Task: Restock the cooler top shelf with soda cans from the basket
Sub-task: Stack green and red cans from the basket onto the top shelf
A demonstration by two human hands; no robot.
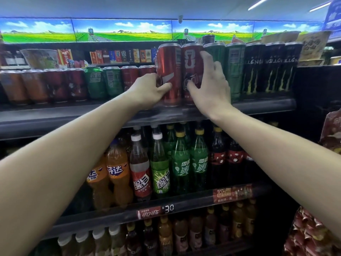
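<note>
Green cans [224, 71] beside right hand [210, 84].

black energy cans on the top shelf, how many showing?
3. The black cans stand side by side at the shelf's right end: left, middle, right. More may sit hidden behind them.

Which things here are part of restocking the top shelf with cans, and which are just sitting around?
Part of the job:
left hand gripping a tall red can
right hand on a second red can
top shelf

Just there:
black energy drink cans
green soda bottles
orange soda bottles
price strip
</note>
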